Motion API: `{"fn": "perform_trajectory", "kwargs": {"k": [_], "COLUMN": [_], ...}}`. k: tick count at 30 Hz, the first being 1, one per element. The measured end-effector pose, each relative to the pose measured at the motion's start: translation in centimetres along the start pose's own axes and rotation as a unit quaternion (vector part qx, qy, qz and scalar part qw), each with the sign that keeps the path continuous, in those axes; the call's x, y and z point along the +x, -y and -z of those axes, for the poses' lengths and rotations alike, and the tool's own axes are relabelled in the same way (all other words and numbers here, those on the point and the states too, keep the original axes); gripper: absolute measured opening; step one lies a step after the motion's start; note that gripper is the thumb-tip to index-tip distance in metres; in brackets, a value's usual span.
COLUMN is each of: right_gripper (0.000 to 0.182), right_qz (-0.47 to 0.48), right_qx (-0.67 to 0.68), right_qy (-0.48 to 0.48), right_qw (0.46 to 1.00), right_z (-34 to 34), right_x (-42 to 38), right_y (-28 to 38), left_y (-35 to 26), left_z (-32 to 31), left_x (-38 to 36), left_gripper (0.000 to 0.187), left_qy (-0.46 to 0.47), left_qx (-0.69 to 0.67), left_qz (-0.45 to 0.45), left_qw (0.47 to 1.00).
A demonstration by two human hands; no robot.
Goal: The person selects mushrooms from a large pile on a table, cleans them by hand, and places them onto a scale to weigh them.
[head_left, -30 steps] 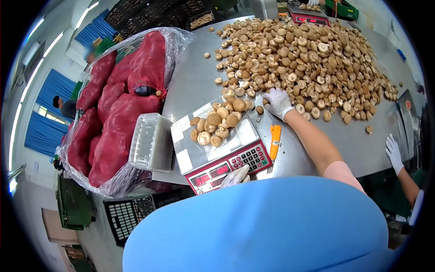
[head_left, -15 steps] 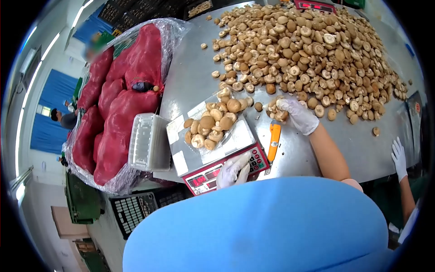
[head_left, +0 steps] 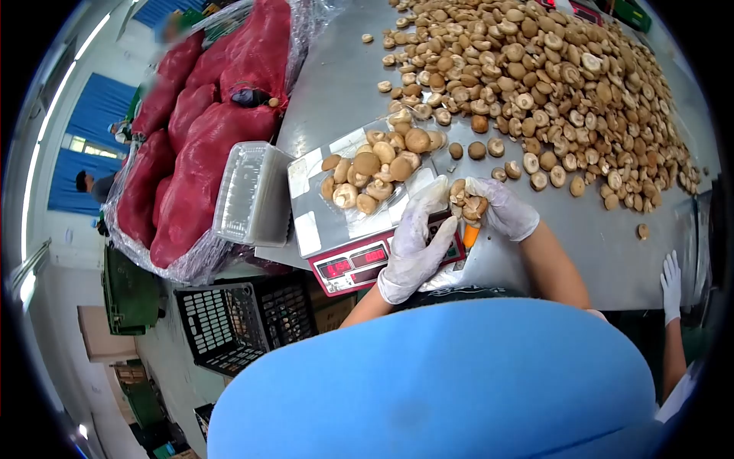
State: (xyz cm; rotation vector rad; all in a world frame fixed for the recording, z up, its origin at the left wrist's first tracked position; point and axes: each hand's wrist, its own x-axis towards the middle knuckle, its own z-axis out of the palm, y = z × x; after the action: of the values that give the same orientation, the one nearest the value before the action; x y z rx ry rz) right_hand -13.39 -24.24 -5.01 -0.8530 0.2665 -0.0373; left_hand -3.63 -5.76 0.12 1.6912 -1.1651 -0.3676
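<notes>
My right hand (head_left: 506, 211), in a white glove, is closed around a few brown-capped mushrooms (head_left: 469, 203). Facing it from the left is my gloved left hand (head_left: 417, 246), fingers stretched out and thumb apart, its fingertips right beside those mushrooms. That hand covers part of the keypad of the red digital scale (head_left: 333, 286). On the scale's plate sits a clear tray heaped with mushrooms (head_left: 368, 164). The orange handle of a tool (head_left: 471, 236) shows below the held mushrooms, partly hidden.
A large mushroom pile (head_left: 535, 84) covers the far side of the metal table (head_left: 325, 92). Left of the scale stand stacked clear plastic trays (head_left: 252, 195), beside red mesh sacks (head_left: 210, 172) in plastic wrap. A black crate (head_left: 222, 321) lies below. Another person's gloved hand (head_left: 671, 287) rests at the right.
My left hand has moved up and right from the scale's front to beside the held mushrooms, and its fingers have spread. My right hand has come slightly lower, still holding mushrooms. The view has shifted.
</notes>
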Motion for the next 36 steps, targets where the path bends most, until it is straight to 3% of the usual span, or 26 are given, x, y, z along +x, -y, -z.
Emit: {"fn": "perform_trajectory", "kwargs": {"k": [3, 5, 7, 9, 13, 14, 15, 17, 18, 21, 24, 25, 27, 29, 30, 31, 33, 34, 36], "right_gripper": [0.042, 0.035, 0.03, 0.028, 0.026, 0.029, 0.029, 0.026, 0.022, 0.027, 0.037, 0.037, 0.042, 0.046, 0.049, 0.049, 0.051, 0.053, 0.053], "right_qz": [0.028, 0.011, -0.033, -0.009, -0.213, -0.195, -0.195, -0.149, -0.117, 0.075, 0.235, 0.24, 0.192, 0.229, 0.26, 0.263, 0.202, 0.158, 0.186], "right_qx": [-0.039, -0.074, -0.197, -0.269, -0.279, -0.382, -0.378, -0.496, -0.565, -0.664, -0.685, -0.684, -0.808, -0.777, -0.745, -0.747, -0.495, -0.341, -0.275], "right_qy": [-0.019, -0.08, -0.158, -0.206, -0.231, -0.237, -0.241, -0.307, -0.297, -0.317, -0.313, -0.31, -0.242, -0.239, -0.237, -0.23, -0.207, -0.189, -0.145], "right_qw": [0.999, 0.994, 0.967, 0.941, 0.907, 0.872, 0.872, 0.798, 0.761, 0.673, 0.614, 0.616, 0.501, 0.535, 0.566, 0.565, 0.819, 0.907, 0.932], "right_z": [0.7, 0.1, 1.9, 4.0, 3.6, 5.5, 5.4, 4.8, 4.7, 5.9, 6.8, 7.6, 8.5, 9.5, 10.1, 9.5, 6.6, 5.7, 4.9], "right_x": [-1.7, -4.7, -9.6, -15.4, -25.6, -27.6, -27.5, -26.0, -24.1, -16.7, -7.8, -5.6, -2.3, -2.0, -1.7, -1.7, -3.6, -4.4, -5.2], "right_y": [0.1, 1.7, 2.2, 1.6, 2.0, 0.3, 0.3, 1.1, 1.8, 2.2, 2.7, 2.7, 2.2, 1.7, 1.8, 2.3, 3.7, 3.9, 3.5], "left_y": [0.1, 0.3, 1.4, 1.8, 4.0, 4.3, 4.9, 3.1, 2.6, 3.7, 3.1, 2.8, 2.5, 2.7, 3.1, 2.2, 3.5, 4.3, 5.0], "left_z": [0.4, 0.8, 1.1, 2.0, 3.9, 4.6, 5.2, 5.5, 5.9, 5.9, 6.1, 6.2, 6.4, 6.7, 7.3, 7.3, 8.1, 8.4, 8.5], "left_x": [-0.5, -0.8, -1.6, -1.9, -1.3, -0.9, -0.8, -0.2, 0.1, 0.2, 0.1, 0.1, -0.7, -1.8, -2.0, -2.7, -3.5, -3.8, -3.7], "left_gripper": [0.053, 0.05, 0.047, 0.04, 0.05, 0.059, 0.06, 0.057, 0.056, 0.058, 0.061, 0.062, 0.064, 0.065, 0.065, 0.062, 0.061, 0.061, 0.059], "left_qy": [0.018, -0.02, -0.059, -0.085, -0.15, -0.147, -0.131, -0.143, -0.095, -0.061, -0.064, -0.069, -0.1, -0.152, -0.168, -0.192, -0.209, -0.214, -0.239], "left_qx": [-0.035, 0.074, 0.077, 0.113, 0.145, 0.193, 0.235, 0.342, 0.409, 0.504, 0.472, 0.447, 0.419, 0.341, 0.326, 0.315, 0.364, 0.381, 0.362], "left_qz": [0.035, -0.064, -0.097, -0.108, -0.249, -0.263, -0.235, -0.18, -0.12, -0.102, -0.113, -0.121, -0.13, -0.082, -0.121, -0.068, -0.082, -0.086, -0.134], "left_qw": [0.999, 0.995, 0.991, 0.984, 0.946, 0.934, 0.934, 0.911, 0.9, 0.855, 0.872, 0.884, 0.893, 0.924, 0.923, 0.927, 0.904, 0.896, 0.891]}}
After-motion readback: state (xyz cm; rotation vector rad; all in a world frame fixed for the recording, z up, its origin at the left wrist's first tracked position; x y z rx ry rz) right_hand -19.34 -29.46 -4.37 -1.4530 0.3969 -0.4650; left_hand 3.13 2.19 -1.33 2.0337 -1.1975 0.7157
